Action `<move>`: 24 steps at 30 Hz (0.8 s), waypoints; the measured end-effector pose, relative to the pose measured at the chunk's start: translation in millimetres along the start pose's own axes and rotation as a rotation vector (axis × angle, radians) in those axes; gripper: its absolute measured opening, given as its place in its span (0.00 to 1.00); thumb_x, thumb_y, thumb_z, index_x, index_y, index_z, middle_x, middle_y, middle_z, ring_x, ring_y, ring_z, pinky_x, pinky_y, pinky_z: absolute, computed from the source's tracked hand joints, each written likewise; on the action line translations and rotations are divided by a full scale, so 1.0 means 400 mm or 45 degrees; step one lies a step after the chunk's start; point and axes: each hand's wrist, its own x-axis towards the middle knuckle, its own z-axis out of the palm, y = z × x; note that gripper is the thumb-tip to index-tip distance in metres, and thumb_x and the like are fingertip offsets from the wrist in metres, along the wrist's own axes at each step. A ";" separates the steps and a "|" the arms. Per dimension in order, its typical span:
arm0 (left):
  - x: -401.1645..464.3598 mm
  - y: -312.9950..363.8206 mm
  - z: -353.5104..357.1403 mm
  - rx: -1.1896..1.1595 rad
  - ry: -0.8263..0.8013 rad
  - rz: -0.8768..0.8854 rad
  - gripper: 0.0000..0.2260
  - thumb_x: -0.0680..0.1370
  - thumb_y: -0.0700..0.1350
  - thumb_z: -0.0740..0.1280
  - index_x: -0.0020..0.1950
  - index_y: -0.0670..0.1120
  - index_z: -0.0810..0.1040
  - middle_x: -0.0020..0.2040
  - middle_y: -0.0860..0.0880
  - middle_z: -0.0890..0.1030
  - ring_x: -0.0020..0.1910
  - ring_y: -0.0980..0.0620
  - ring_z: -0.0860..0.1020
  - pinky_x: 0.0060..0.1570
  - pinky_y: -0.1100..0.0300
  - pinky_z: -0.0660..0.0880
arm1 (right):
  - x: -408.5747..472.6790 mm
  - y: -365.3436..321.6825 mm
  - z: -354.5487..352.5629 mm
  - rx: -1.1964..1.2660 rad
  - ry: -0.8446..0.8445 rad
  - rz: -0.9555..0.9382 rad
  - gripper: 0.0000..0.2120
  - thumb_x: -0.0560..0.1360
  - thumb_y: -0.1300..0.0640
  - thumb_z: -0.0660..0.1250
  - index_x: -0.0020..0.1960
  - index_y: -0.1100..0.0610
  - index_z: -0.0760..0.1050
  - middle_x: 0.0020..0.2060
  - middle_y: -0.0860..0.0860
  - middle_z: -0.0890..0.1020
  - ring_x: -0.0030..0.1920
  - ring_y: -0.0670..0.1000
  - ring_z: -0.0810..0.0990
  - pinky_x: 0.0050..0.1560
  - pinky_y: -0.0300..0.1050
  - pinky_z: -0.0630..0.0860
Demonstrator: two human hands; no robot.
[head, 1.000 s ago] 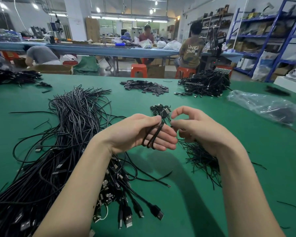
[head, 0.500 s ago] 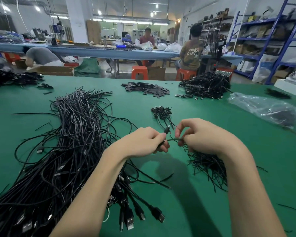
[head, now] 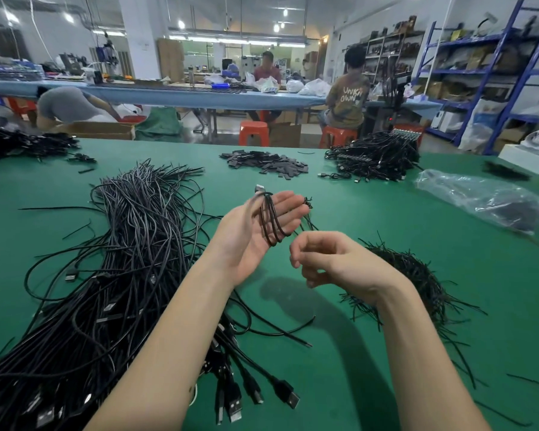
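Dozens of loose cables [head: 122, 244]: heaped at left on the green table [head: 339, 384], USB plugs fanned toward the near edge, none coiled or tied.
Left hand [head: 246, 244]: raised palm-up just right of the heap, fingers straight and laid flat, carrying rather than clutching.
Coiled cable [head: 269, 219]: 1 short black hank draped across the left palm and fingers, plug poking up beside the thumb; no tie visible round it.
Small clump [head: 307, 202]: dark tangle on the table just beyond the left fingertips, possibly bundled cables, too hidden to tell.
Right hand [head: 333, 259]: lower and just right of the coil, apart from it, fingers loosely curled, thumb near forefinger; impossible to tell whether pinching a tie.
Tie heap [head: 417, 275]: thin black strands piled under and beyond the right wrist.
Progress: coiling of this 1 cable apparently done, binding seemingly pending; judged by the size of the left heap, most of the job ahead.
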 end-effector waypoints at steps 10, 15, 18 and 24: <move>0.001 0.004 -0.007 -0.103 0.018 -0.049 0.13 0.86 0.47 0.53 0.49 0.45 0.74 0.30 0.55 0.72 0.25 0.56 0.66 0.31 0.64 0.67 | 0.017 0.032 -0.021 0.251 0.007 0.086 0.11 0.76 0.58 0.71 0.58 0.57 0.79 0.48 0.54 0.85 0.35 0.49 0.78 0.35 0.41 0.78; 0.016 -0.010 -0.006 0.018 0.175 0.064 0.15 0.87 0.48 0.52 0.44 0.46 0.71 0.26 0.55 0.58 0.23 0.57 0.59 0.26 0.65 0.64 | -0.016 0.032 -0.070 0.551 -0.164 0.052 0.21 0.77 0.39 0.67 0.64 0.51 0.81 0.46 0.52 0.84 0.31 0.45 0.76 0.26 0.34 0.71; 0.024 -0.016 -0.019 0.204 0.305 0.183 0.15 0.87 0.48 0.51 0.45 0.45 0.70 0.26 0.56 0.59 0.22 0.55 0.61 0.29 0.63 0.66 | -0.026 0.006 -0.083 -0.030 0.094 0.449 0.24 0.85 0.45 0.55 0.52 0.61 0.83 0.37 0.56 0.85 0.25 0.46 0.74 0.22 0.34 0.67; 0.033 -0.039 -0.024 0.534 0.371 0.315 0.16 0.87 0.49 0.50 0.47 0.45 0.73 0.27 0.56 0.62 0.24 0.55 0.66 0.32 0.62 0.67 | -0.004 -0.059 -0.013 -0.597 0.335 0.007 0.18 0.75 0.36 0.67 0.48 0.50 0.82 0.42 0.44 0.86 0.42 0.43 0.83 0.42 0.39 0.79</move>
